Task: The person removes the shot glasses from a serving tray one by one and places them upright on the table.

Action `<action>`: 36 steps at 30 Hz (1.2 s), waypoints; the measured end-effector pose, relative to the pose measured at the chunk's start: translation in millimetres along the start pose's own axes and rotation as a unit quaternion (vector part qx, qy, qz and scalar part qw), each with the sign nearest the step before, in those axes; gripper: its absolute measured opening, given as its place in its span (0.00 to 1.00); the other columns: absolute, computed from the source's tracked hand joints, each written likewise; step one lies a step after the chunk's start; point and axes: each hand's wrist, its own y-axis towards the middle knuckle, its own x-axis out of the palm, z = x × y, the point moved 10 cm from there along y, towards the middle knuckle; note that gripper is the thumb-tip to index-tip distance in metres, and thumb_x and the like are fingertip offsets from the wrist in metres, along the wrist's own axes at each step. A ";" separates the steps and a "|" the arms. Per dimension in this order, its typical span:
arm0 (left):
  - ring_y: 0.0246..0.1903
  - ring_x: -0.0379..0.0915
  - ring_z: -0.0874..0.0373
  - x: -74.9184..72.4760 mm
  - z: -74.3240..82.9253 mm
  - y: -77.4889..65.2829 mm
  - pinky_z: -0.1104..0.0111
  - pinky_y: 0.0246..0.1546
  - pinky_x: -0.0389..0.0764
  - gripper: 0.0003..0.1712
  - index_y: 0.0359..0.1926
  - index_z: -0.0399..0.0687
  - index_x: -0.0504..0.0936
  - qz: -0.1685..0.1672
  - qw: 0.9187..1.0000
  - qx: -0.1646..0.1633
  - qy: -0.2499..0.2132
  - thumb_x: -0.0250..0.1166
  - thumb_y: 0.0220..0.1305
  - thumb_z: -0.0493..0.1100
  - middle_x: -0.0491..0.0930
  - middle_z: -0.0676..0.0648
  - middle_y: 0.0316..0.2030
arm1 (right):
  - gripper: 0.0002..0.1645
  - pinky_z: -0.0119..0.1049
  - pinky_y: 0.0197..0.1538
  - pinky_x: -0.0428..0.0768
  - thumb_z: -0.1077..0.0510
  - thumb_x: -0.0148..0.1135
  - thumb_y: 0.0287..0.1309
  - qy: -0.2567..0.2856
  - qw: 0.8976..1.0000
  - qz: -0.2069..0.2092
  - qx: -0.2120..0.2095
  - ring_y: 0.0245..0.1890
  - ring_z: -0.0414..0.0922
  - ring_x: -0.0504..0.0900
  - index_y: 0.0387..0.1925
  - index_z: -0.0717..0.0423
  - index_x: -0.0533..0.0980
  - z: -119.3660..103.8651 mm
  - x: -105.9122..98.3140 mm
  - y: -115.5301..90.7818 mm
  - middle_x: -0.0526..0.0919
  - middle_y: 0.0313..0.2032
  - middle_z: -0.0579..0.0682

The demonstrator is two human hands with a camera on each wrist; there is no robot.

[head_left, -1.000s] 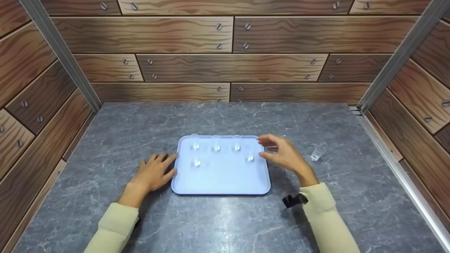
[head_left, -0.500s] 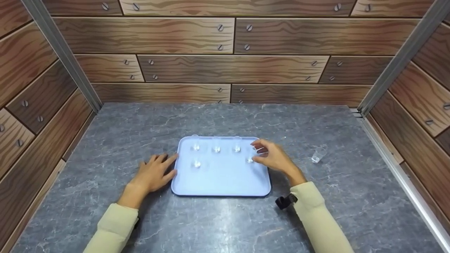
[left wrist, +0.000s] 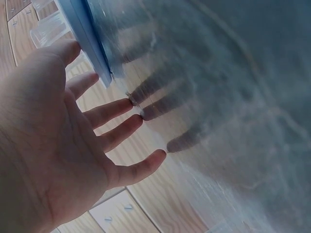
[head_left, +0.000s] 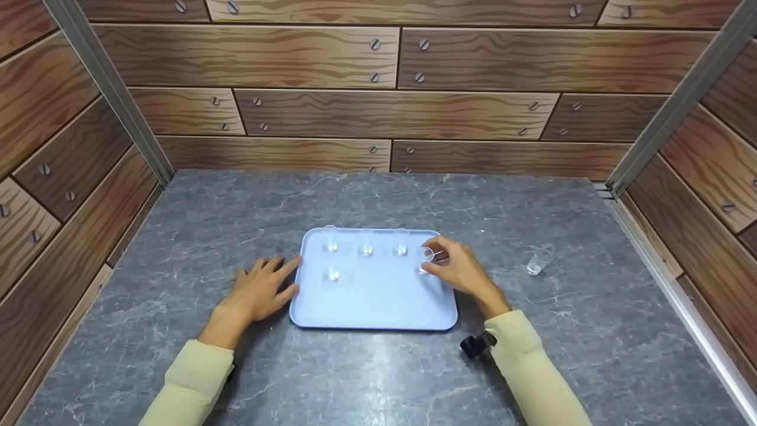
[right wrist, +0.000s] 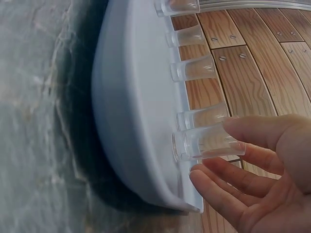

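Observation:
My right hand (head_left: 461,266) pinches a small clear plastic cup (right wrist: 214,141) standing near the right edge of the light-blue tray (head_left: 378,302). In the right wrist view the thumb lies against its rim, with fingers behind the far side. On the tray's left edge, my left hand (head_left: 255,294) rests with fingers spread, the index finger and thumb touching the rim. The left wrist view shows its other fingertips (left wrist: 158,158) down at the grey tabletop. Three more clear cups line the tray's back side, among them a middle cup (head_left: 366,247). Another cup (head_left: 334,274) stands at the left.
One more clear cup (head_left: 539,261) is on the grey marbled table (head_left: 378,384), right of the tray. Wood-patterned walls (head_left: 390,112) with metal corner posts enclose the back and sides. A black wrist camera (head_left: 478,343) sits at the right cuff.
My right hand has moved left from the tray's right edge and taken hold of the cup there. The left hand keeps its place at the tray.

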 end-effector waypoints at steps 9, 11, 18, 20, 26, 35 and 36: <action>0.66 0.59 0.38 0.7 -0.4 0.4 0.28 0.53 0.59 0.33 0.72 0.66 0.58 -0.002 1.000 -0.001 0.002 0.49 0.68 0.63 0.66 0.40 0.66 | 0.23 0.45 0.47 0.82 0.61 0.71 0.48 0.006 1.000 0.003 0.011 0.43 0.54 0.85 0.47 0.63 0.77 0.4 -1.5 -1.0 0.84 0.43 0.59; 0.66 0.59 0.38 1.2 -0.5 0.7 0.28 0.53 0.59 0.33 0.72 0.67 0.58 -0.004 1.000 -0.002 0.002 0.49 0.68 0.64 0.66 0.40 0.66 | 0.22 0.45 0.47 0.82 0.62 0.71 0.48 0.007 1.000 0.003 0.007 0.43 0.54 0.84 0.46 0.63 0.77 -0.7 -2.0 -1.0 0.84 0.43 0.59; 0.66 0.58 0.37 1.7 -0.6 0.8 0.28 0.54 0.58 0.33 0.72 0.67 0.58 -0.008 1.000 -0.005 0.003 0.49 0.68 0.63 0.65 0.40 0.66 | 0.20 0.46 0.47 0.82 0.63 0.71 0.47 0.017 1.000 0.004 0.000 0.43 0.53 0.84 0.43 0.62 0.77 -5.5 -6.1 -3.3 0.83 0.41 0.58; 0.66 0.58 0.37 1.2 -0.7 0.4 0.28 0.53 0.58 0.33 0.72 0.66 0.58 -0.009 1.000 -0.006 0.004 0.49 0.69 0.63 0.65 0.39 0.67 | 0.19 0.48 0.48 0.81 0.62 0.71 0.48 0.016 1.000 0.004 -0.002 0.43 0.53 0.84 0.43 0.62 0.77 -6.1 -8.3 -4.9 0.83 0.40 0.58; 0.66 0.58 0.37 -0.6 0.5 0.0 0.27 0.53 0.57 0.33 0.72 0.66 0.58 -0.012 1.000 -0.006 0.004 0.48 0.69 0.63 0.65 0.40 0.66 | 0.20 0.48 0.49 0.80 0.61 0.71 0.49 0.012 1.000 0.009 -0.002 0.43 0.52 0.83 0.45 0.61 0.76 -5.1 -18.5 -9.1 0.83 0.41 0.56; 0.66 0.58 0.38 -1.5 1.8 -1.6 0.27 0.54 0.57 0.33 0.72 0.65 0.58 -0.011 1.000 -0.005 0.005 0.48 0.69 0.63 0.65 0.40 0.66 | 0.21 0.48 0.48 0.81 0.60 0.71 0.49 0.004 1.000 0.025 -0.002 0.43 0.52 0.84 0.46 0.61 0.76 1.1 -36.3 -16.0 0.83 0.41 0.56; 0.66 0.58 0.37 -1.5 1.7 -1.7 0.27 0.54 0.57 0.33 0.72 0.65 0.58 -0.011 1.000 -0.005 0.005 0.48 0.69 0.63 0.65 0.40 0.66 | 0.21 0.49 0.49 0.81 0.60 0.71 0.49 0.004 1.000 0.026 -0.001 0.43 0.53 0.84 0.45 0.60 0.76 2.7 -38.3 -17.0 0.83 0.42 0.57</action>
